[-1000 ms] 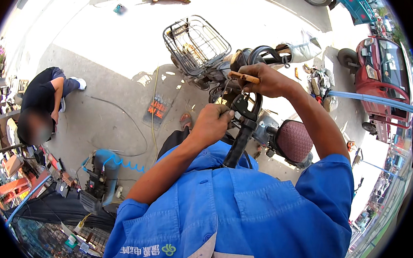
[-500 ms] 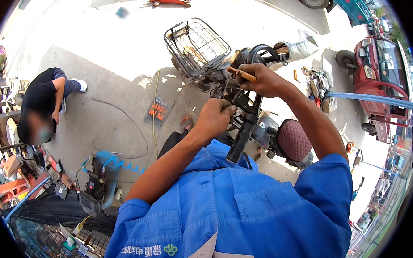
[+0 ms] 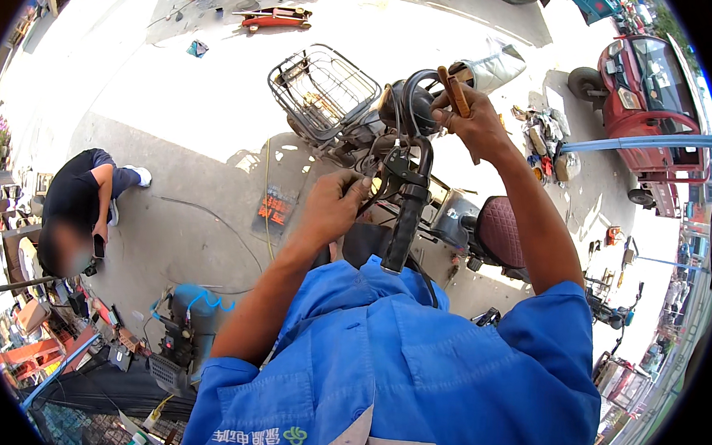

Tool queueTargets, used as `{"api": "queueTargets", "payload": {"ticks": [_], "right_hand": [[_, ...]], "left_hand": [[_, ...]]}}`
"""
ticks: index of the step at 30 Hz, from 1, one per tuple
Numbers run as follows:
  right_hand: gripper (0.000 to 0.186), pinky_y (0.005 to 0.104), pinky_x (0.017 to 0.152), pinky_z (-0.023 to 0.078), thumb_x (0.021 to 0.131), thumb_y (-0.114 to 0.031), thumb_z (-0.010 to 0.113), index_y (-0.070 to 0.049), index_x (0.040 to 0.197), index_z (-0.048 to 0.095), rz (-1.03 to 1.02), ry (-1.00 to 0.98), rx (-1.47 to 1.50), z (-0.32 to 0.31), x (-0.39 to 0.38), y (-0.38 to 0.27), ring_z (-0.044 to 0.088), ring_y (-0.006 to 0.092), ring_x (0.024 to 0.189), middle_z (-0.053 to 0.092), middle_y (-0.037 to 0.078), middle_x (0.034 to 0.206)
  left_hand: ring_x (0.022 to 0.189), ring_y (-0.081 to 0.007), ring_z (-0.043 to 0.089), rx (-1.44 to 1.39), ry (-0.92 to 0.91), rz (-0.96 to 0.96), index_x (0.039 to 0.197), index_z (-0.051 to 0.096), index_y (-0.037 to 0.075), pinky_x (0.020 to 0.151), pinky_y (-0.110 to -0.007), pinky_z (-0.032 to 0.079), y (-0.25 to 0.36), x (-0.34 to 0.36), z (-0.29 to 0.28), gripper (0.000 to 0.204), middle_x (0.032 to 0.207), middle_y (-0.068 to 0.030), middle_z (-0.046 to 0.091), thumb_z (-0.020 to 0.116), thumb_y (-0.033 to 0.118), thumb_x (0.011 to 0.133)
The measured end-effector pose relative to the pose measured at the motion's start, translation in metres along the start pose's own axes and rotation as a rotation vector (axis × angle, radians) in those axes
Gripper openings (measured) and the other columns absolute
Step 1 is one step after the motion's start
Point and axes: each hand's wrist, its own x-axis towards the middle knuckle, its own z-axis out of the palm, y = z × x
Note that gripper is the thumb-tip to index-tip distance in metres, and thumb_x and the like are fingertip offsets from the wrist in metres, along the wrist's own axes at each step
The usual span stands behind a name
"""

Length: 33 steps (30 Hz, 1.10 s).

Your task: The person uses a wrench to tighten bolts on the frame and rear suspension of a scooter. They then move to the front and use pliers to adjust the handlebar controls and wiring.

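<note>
An electric bike's handlebar is in front of me, its black rubber grip (image 3: pixel 404 229) pointing toward my shirt. My right hand (image 3: pixel 478 124) is closed around pliers (image 3: pixel 455 91) with orange-brown handles, which stick up past the fingers beside the black headlight housing. The jaws are hidden by the hand. To the left of the brake lever mount (image 3: pixel 404 172), my left hand (image 3: pixel 334 207) is closed, thumb and fingers pinched near the black cables. A small pale yellow spot shows at its fingertips; what it holds cannot be made out.
A wire basket (image 3: pixel 323 94) sits at the bike's front; a maroon quilted seat (image 3: pixel 502 240) is to the right. Another person (image 3: pixel 84 198) bends over at the left. A red floor jack (image 3: pixel 277 18) and a red three-wheeler (image 3: pixel 652 110) stand farther off.
My right hand has risen away from the handlebar, and the pliers have tipped from lying sideways to upright. My left hand has shifted left and slightly down. The view has shifted a little.
</note>
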Motion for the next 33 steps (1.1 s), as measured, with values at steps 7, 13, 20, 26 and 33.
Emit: {"api": "queueTargets", "payload": {"ticks": [7,13,20,26,33], "right_hand": [[0.035,0.0282,0.050,0.041,0.076,-0.024,0.079,0.002,0.087,0.059,0.533,0.222,0.071,-0.064,-0.070,0.138,0.052,0.0132,0.056,0.055,0.006,0.068],[0.039,0.0371,0.062,0.049,0.066,-0.013,0.078,0.003,0.094,0.056,0.768,0.331,-0.189,-0.095,-0.171,0.295,0.062,0.0261,0.069,0.062,0.015,0.078],[0.052,0.0429,0.082,0.051,0.067,-0.023,0.081,0.006,0.103,0.056,0.913,0.405,-0.491,-0.097,-0.253,0.402,0.064,0.0390,0.096,0.065,0.027,0.099],[0.059,0.0434,0.084,0.051,0.070,-0.025,0.083,0.010,0.107,0.054,0.904,0.432,-0.507,-0.099,-0.259,0.420,0.063,0.0403,0.099,0.065,0.028,0.102],[0.048,0.0458,0.089,0.048,0.080,-0.033,0.073,0.010,0.099,0.061,0.767,0.253,-0.721,-0.100,-0.258,0.413,0.059,0.0452,0.104,0.061,0.031,0.108]], "left_hand": [[0.066,-0.0120,0.060,-0.056,0.207,-0.304,0.098,0.064,-0.006,0.059,-0.025,0.048,-0.081,-0.056,-0.070,0.036,0.079,-0.0090,0.066,0.059,0.030,0.095],[0.057,-0.0171,0.062,-0.071,0.341,-0.794,0.091,0.061,-0.003,0.046,-0.029,0.047,-0.239,-0.183,-0.089,0.029,0.075,-0.0102,0.064,0.058,0.025,0.094],[0.062,-0.0221,0.065,-0.198,0.371,-1.058,0.093,0.061,-0.002,0.050,-0.034,0.053,-0.277,-0.269,-0.025,0.027,0.077,-0.0109,0.065,0.058,0.024,0.094],[0.067,-0.0211,0.066,-0.265,0.405,-0.925,0.104,0.060,-0.005,0.057,-0.030,0.054,-0.243,-0.263,0.023,0.032,0.084,-0.0120,0.066,0.057,0.026,0.095],[0.070,-0.0201,0.066,-0.308,0.502,-0.918,0.106,0.060,-0.005,0.059,-0.030,0.054,-0.249,-0.293,0.050,0.032,0.085,-0.0118,0.066,0.056,0.025,0.096]]}}
